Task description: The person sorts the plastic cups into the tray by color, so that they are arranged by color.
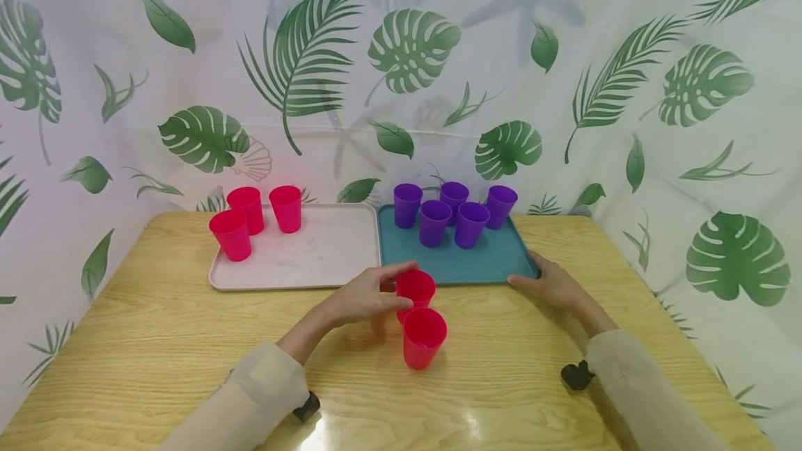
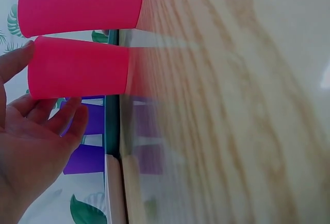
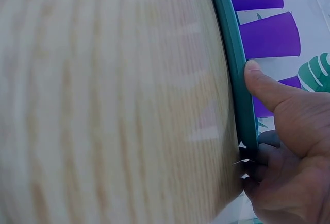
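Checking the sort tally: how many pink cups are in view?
5. Three stand on the white tray. Two stand on the table: one at the left hand, one nearer. None seems hidden.

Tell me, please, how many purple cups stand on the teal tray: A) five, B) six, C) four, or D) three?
A: the head view shows five purple cups grouped at the far end of the teal tray, while the right hand holds that tray's near right corner.
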The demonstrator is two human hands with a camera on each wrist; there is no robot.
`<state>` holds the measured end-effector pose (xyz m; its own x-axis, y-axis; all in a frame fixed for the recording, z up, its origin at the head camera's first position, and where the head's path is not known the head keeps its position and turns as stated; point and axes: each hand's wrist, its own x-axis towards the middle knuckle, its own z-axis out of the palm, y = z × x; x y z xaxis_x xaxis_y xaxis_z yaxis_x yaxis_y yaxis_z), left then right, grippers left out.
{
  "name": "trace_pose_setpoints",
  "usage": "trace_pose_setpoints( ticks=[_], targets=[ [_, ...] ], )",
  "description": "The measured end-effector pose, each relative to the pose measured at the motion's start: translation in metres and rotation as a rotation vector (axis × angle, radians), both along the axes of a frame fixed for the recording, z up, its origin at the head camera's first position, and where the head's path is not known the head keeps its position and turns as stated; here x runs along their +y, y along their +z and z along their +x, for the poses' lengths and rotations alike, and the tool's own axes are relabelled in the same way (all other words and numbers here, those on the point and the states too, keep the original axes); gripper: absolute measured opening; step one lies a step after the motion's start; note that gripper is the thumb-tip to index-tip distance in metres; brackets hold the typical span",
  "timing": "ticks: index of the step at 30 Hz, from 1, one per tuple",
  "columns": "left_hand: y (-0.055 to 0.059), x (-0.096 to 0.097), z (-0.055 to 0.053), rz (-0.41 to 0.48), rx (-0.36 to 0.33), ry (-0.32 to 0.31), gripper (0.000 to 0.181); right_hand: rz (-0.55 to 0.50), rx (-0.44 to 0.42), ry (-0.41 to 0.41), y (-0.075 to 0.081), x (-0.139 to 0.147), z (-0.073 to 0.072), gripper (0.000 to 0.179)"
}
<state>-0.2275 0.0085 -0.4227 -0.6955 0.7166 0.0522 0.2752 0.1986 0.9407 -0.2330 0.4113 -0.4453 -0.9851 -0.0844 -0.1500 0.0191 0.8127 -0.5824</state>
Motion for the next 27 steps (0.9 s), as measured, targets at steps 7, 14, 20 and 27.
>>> trace_pose_setpoints(
  ticks=[7, 14, 20, 27],
  targets=[
    [-0.003, 0.002, -0.001, 0.018, -0.002, 0.019, 0.069, -0.002, -0.002, -0.004, 0.001, 0.000, 0.000, 0.097],
    [-0.001, 0.005, -0.002, 0.014, 0.032, 0.063, 0.066, 0.007, -0.008, -0.007, 0.001, -0.001, 0.001, 0.098],
    [0.011, 0.002, -0.005, 0.065, 0.053, 0.102, 0.066, 0.003, -0.006, -0.006, 0.002, -0.002, 0.001, 0.096],
    [0.029, -0.014, -0.009, 0.131, 0.038, 0.183, 0.067, -0.007, 0.005, -0.001, 0.001, -0.002, 0.002, 0.097]
  ],
)
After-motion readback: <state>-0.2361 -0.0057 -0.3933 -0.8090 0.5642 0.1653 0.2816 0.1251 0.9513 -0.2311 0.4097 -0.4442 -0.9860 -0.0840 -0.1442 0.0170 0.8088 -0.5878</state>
